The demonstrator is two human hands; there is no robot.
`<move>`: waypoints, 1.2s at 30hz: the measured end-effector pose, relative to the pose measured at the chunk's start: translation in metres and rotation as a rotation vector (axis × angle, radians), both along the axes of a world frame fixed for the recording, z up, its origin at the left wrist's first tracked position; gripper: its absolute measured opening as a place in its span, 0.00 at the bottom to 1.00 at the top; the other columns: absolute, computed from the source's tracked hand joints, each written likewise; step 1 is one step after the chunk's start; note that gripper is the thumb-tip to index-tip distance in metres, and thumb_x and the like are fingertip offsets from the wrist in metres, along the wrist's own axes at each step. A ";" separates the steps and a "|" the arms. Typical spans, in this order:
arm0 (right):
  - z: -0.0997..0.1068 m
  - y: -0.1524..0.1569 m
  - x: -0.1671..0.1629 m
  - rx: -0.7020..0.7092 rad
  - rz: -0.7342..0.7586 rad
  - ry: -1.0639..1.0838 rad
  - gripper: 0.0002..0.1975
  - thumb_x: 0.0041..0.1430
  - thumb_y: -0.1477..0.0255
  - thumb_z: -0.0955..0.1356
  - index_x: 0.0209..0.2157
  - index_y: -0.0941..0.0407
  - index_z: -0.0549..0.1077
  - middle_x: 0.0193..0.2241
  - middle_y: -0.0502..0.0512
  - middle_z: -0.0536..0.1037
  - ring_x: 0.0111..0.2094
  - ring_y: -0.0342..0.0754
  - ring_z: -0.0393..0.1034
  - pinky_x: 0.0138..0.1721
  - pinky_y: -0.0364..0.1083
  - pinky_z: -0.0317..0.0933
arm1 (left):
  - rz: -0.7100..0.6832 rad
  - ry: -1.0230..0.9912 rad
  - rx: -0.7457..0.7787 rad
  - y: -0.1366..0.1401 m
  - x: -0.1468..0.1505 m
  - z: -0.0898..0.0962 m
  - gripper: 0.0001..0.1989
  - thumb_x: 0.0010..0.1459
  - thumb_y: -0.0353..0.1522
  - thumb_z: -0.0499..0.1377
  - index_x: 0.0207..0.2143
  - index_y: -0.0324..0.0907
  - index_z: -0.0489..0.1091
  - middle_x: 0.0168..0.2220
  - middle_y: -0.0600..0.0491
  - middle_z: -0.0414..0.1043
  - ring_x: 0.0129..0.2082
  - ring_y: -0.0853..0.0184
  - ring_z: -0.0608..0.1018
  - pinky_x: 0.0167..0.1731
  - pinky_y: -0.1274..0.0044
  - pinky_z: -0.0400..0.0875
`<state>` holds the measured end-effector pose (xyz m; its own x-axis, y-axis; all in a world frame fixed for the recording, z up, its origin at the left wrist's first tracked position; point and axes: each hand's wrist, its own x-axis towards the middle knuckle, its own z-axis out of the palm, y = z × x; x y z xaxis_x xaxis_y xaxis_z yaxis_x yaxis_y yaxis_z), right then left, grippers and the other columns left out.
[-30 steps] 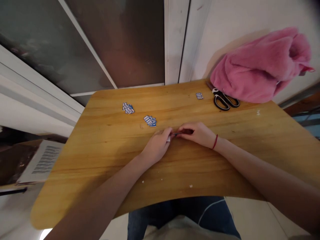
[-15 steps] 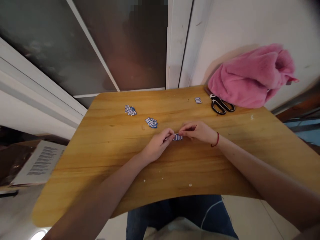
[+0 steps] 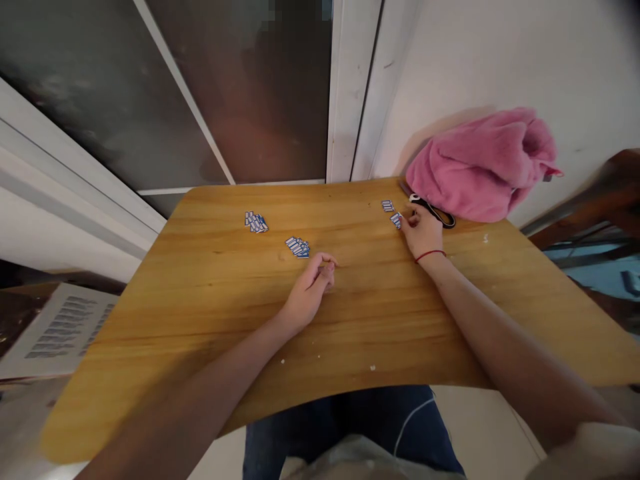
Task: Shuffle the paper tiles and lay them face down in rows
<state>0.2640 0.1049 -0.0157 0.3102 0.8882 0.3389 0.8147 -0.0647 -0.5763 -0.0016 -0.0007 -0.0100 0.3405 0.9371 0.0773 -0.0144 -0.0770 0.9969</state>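
Note:
My right hand [image 3: 424, 232] is at the far right part of the table, thumb and fingers pinching the edge of a small blue-and-white striped piece [image 3: 395, 221]. A similar striped piece [image 3: 387, 206] lies just beyond it. Nearer the middle, my left hand [image 3: 311, 290] rests low over the wood with its fingers curled in and thumb against them; nothing shows in its grip. Close beyond that hand is a small pile of blue-and-white pieces [image 3: 299, 247]. Another pile of such pieces [image 3: 256, 222] lies farther left.
Black-handled scissors [image 3: 443, 217] lie partly behind my right hand, beside a pink plush cloth bundle [image 3: 483, 167] against the wall. Tiny white scraps [image 3: 373, 367] dot the wooden table [image 3: 240, 293] near its front edge. A cardboard box [image 3: 60, 327] stands at the left.
My right hand has moved from the middle to the far right, carrying the striped piece away from my left hand. The left hand has stayed near the middle, its fingers now curled without the piece.

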 end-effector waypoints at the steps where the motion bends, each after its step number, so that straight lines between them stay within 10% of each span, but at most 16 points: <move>1: 0.000 -0.001 -0.001 -0.032 0.003 -0.036 0.16 0.56 0.73 0.66 0.46 0.60 0.75 0.29 0.57 0.77 0.31 0.49 0.69 0.36 0.47 0.61 | 0.018 -0.021 0.002 0.000 0.000 0.001 0.11 0.66 0.41 0.46 0.34 0.44 0.59 0.20 0.61 0.54 0.21 0.71 0.58 0.25 0.77 0.54; 8: 0.011 -0.009 -0.012 -0.256 -0.017 -0.272 0.15 0.61 0.72 0.62 0.47 0.51 0.75 0.38 0.58 0.78 0.36 0.52 0.71 0.32 0.46 0.57 | 0.007 0.129 0.152 -0.007 0.004 0.009 0.14 0.68 0.38 0.41 0.34 0.44 0.62 0.39 0.50 0.72 0.45 0.63 0.69 0.50 0.68 0.58; 18: 0.006 -0.011 -0.010 -0.190 0.011 -0.266 0.17 0.60 0.71 0.62 0.48 0.50 0.75 0.39 0.59 0.79 0.36 0.54 0.71 0.29 0.47 0.54 | 0.193 1.024 0.420 -0.007 0.001 -0.006 0.17 0.59 0.25 0.48 0.50 0.41 0.64 0.46 0.44 0.61 0.46 0.56 0.65 0.46 0.63 0.61; 30: 0.012 -0.019 -0.011 -0.052 0.000 -0.117 0.17 0.61 0.71 0.60 0.47 0.52 0.74 0.31 0.57 0.75 0.32 0.52 0.69 0.31 0.48 0.55 | 0.170 0.457 0.081 0.007 -0.009 0.003 0.03 0.58 0.32 0.57 0.32 0.42 0.68 0.26 0.57 0.69 0.28 0.70 0.71 0.31 0.77 0.65; 36: 0.011 -0.019 -0.010 -0.022 -0.020 -0.094 0.15 0.60 0.72 0.61 0.45 0.53 0.74 0.29 0.56 0.74 0.33 0.52 0.68 0.31 0.47 0.54 | 0.174 0.628 0.297 0.004 -0.008 -0.003 0.06 0.56 0.28 0.58 0.26 0.42 0.68 0.28 0.55 0.68 0.32 0.68 0.70 0.35 0.76 0.65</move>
<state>0.2537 0.0859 -0.0050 0.2957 0.8898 0.3475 0.8638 -0.0937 -0.4951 -0.0099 0.0036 -0.0130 0.2514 0.9518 0.1756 0.5929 -0.2949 0.7493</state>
